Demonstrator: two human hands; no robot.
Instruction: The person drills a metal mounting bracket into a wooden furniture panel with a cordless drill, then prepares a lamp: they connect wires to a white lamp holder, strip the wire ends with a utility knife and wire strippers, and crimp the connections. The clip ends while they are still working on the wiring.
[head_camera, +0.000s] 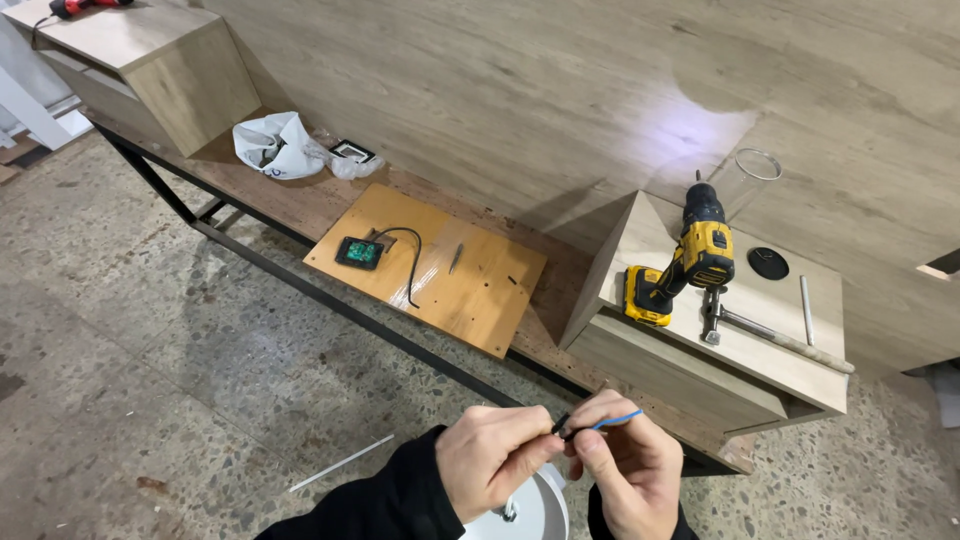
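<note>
Both grips pinched shut: our left hand (493, 462) and right hand (622, 470) hold a thin blue wire (617, 420) with a small black end piece, well in front of the yellow drill (685, 262). We judge it light, floppy, slippery; pinch near the end.

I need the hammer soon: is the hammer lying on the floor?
No, the hammer lies on top of the light wooden cabinet, beside the yellow and black cordless drill.

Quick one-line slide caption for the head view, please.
Both hands, left hand and right hand, pinch a blue wire before a workbench holding a yellow cordless drill and hammer.
</note>
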